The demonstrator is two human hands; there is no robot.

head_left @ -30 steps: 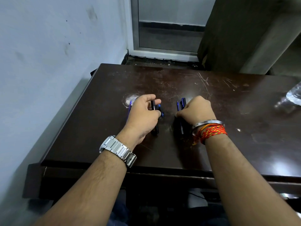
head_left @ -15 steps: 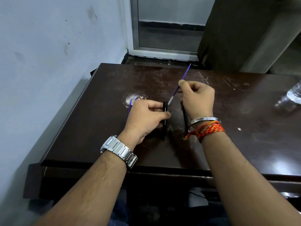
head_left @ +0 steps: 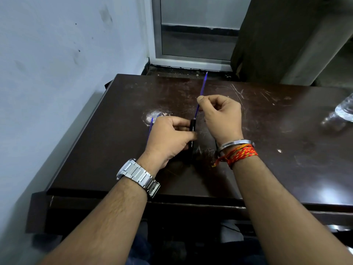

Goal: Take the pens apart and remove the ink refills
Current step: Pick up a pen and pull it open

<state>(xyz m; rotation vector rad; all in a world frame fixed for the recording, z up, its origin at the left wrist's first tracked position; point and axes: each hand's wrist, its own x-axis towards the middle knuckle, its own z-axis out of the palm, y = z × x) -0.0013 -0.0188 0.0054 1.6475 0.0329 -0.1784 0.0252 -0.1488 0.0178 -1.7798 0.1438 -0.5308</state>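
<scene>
The right hand [head_left: 222,119] has its thumb and forefinger fingers [head_left: 201,99] pinched narrowly on a thin blue ink refill [head_left: 202,90], which slants up and away over the far edge of the bench; its lower end meets the open top of a black pen barrel [head_left: 192,131], and how far it sits inside cannot be told. The left hand [head_left: 168,139] has its fingers [head_left: 182,124] closed around that barrel, holding it tilted just above the dark brown, scratched wooden bench [head_left: 267,169]; white lettering on the barrel is partly covered by the thumb and not legible. A second thin blue refill [head_left: 150,127] lies on the bench just beside the left hand, mostly hidden behind it. A dark slender item beneath the right wrist is largely concealed and cannot be identified. The left wrist carries a silver metal link watch [head_left: 138,176]; the right wrist carries a plain silver bangle [head_left: 234,143] and red-and-orange threads [head_left: 238,154]. A clear plastic bottle [head_left: 343,111] lies at the bench's right edge, cut off by the frame.
</scene>
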